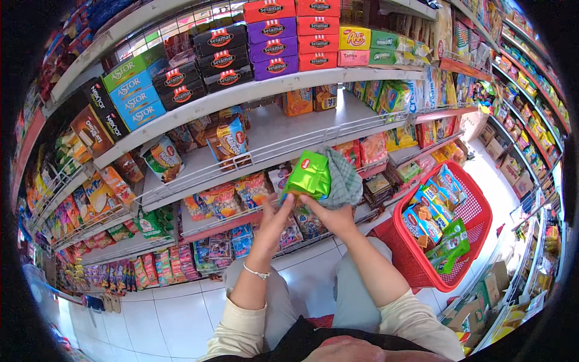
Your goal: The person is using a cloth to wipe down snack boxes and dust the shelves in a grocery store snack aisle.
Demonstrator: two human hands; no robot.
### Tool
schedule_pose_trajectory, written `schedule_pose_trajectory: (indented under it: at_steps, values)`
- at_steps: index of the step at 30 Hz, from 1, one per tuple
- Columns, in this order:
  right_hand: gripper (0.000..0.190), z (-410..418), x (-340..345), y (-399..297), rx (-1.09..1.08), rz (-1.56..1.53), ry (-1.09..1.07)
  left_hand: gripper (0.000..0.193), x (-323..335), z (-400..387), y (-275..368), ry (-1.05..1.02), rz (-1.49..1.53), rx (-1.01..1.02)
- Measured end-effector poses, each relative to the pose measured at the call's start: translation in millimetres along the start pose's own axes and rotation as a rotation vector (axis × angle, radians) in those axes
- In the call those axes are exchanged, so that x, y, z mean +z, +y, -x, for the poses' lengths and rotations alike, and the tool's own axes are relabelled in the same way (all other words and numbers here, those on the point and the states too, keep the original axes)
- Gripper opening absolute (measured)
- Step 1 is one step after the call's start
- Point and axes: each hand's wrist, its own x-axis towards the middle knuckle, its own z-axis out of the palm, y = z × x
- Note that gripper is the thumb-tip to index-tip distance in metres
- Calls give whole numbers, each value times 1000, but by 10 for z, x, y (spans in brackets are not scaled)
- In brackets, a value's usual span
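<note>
Both my hands hold a shiny green snack packet in front of the lower shelves. My left hand grips its lower left edge, a white bracelet on the wrist. My right hand has its thumb on the packet's lower edge, and a green checked cloth is bunched at that hand, hiding most of its fingers. Just beyond lies the white wire-railed shelf, where a brown and blue Nabati pack and a white and green pouch stand to the left.
A red plastic basket with blue snack packs and a green pouch stands at my right. Selamat boxes and Astor boxes line the upper shelf. Marshmallow bags hang low. More stocked shelves run along the right.
</note>
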Motion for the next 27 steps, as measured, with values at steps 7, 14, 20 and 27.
schedule_pose_trajectory:
  at_steps: [7, 14, 20, 27]
  values:
    - [81, -29, -3, 42, -416, 552, 85, 78, -11, 57, 170, -556, 735, -218]
    - [50, -73, -40, -1, -770, 325, -368, 51, -317, -67, 221, -201, 887, -78]
    - [42, 105, -146, 102, 7, -461, 195, 45, -495, -59, 236, -299, 903, -34]
    - [46, 259, -30, 422, -210, -106, 178, 46, -421, -64, 219, -323, 914, -83]
